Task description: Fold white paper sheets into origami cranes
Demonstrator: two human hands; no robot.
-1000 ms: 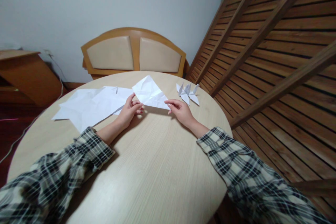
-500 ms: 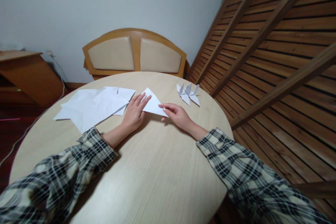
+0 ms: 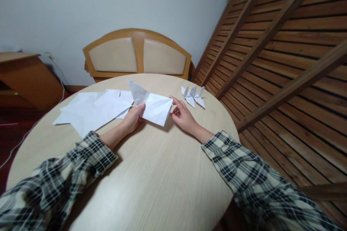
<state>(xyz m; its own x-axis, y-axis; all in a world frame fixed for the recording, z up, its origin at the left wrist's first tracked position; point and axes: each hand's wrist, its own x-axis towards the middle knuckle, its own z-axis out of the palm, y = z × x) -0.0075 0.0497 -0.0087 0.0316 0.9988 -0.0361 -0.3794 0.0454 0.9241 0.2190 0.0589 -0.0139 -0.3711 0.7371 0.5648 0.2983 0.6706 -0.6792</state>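
Note:
A partly unfolded sheet of white paper [image 3: 157, 106] with crease lines is held just above the table. Its left part stands up as a pointed flap. My left hand [image 3: 134, 117] grips it at the lower left, thumb on top and fingers beneath. At the paper's right edge is my right hand [image 3: 183, 115], index finger and thumb apart; whether a fingertip touches the edge I cannot tell. Beyond that hand, several folded paper cranes [image 3: 193, 95] stand close together. Left of my left hand lie overlapping white paper sheets [image 3: 89, 110].
The round wooden table [image 3: 151, 173] carries all the paper. Behind it stands a headboard [image 3: 139, 50] with two padded panels. A slatted wooden frame [image 3: 284, 72] leans at the right. At the far left are a wooden desk [image 3: 24, 75] and a cable [image 3: 24, 139].
The folded triangle has been opened into a wider, creased piece. My left hand has gone from lying flat on it to gripping its lower left; my right fingers have spread at its edge.

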